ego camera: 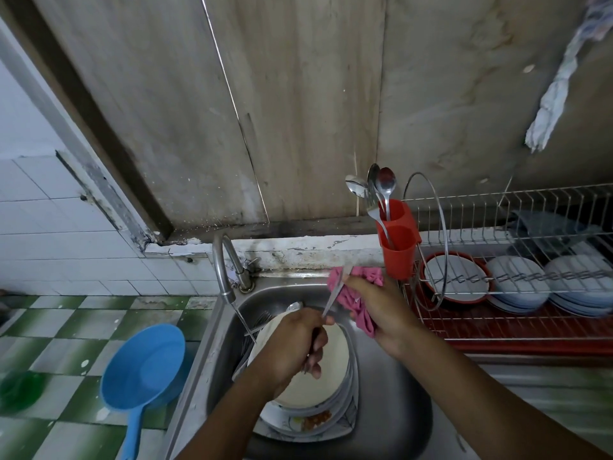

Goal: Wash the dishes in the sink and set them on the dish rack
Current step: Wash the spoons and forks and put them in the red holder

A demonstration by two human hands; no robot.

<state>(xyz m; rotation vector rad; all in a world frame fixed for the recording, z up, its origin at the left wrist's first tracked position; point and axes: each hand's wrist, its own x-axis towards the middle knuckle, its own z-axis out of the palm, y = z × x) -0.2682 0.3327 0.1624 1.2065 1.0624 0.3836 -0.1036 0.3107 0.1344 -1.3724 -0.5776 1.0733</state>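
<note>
1. Progress: the job looks to be partly done. The dish rack to the right of the sink already carries several stacked white plates. Its red holder has spoons and a fork standing in it.
2. What is left: a stack of dirty plates sits in the sink, the lowest one visible showing food scraps. A few forks lie beside the stack under the tap, which runs a thin stream. I would judge that most of the plate washing is yet to come.
3. Step in hand: one piece of cutlery is being scrubbed above the sink, over the plate stack.
4. Hands: the left hand has its fingers clenched round the lower end of the cutlery. The right hand grips a pink cloth, which is bunched against the upper part of the cutlery.
5. Direction: the long axis of the cutlery runs slantwise, from the left hand up and away to the right, toward the back wall. Its top end just clears the cloth. I cannot tell whether it is a spoon or a fork, or which end is the handle.
6. Nearby: a blue scoop lies on the tiled tabletop left of the sink.
</note>
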